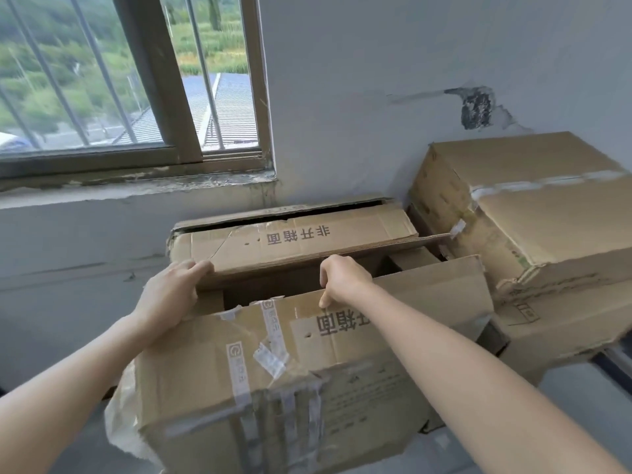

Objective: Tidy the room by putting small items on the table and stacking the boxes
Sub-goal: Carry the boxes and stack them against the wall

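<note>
Taped cardboard box (273, 388) stands just left of the stacked boxes (533, 217) — left hand (171, 295) curls over its far flap (301, 241), right hand (342, 278) pinches the near flap (410, 302) — better close both flat before stacking.

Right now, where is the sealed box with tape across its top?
In the head view, the sealed box sits far right by the wall, atop another box, right of the open box.
</note>
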Demonstrator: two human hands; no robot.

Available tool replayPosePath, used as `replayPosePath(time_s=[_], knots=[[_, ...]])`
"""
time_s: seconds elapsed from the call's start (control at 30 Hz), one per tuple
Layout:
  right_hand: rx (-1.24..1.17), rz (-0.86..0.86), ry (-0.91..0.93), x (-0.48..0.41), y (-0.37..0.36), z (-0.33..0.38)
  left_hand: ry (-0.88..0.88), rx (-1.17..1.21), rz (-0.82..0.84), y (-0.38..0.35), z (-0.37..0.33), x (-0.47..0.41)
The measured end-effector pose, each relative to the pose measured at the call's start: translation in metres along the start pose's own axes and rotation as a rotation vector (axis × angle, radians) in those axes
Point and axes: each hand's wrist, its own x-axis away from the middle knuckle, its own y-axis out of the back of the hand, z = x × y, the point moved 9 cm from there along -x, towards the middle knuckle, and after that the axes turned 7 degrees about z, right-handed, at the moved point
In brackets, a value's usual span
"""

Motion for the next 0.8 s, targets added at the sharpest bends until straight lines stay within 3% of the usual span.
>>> replayPosePath(time_s=[0.2,0.27,0.37,0.43,0.53,0.63,0.8], knots=[[0.001,0.067,-0.007,-0.027,-0.063,0.005,0.114,0.144,0.259,-0.042,0.037,0.025],[0.007,0.044,-0.016,-0.028,-0.072,0.0,0.107,-0.013,0.261,-0.05,0.036,0.046],[0.13,-0.131,0.067,-0.008,-0.081,-0.006,0.161,-0.16,0.43,-0.101,0.037,0.083],[0.239,-0.377,0.127,0.014,-0.089,-0.011,0.193,-0.152,0.447,-0.124,0.038,0.103],[0.199,-0.533,0.1,0.024,-0.103,-0.037,0.18,-0.14,0.476,-0.138,0.033,0.112],[0.172,-0.509,0.048,0.01,-0.106,-0.048,0.217,-0.105,0.535,-0.138,0.037,0.106],[0.145,-0.444,-0.044,-0.001,-0.102,-0.048,0.379,-0.014,0.464,-0.117,0.045,0.106]])
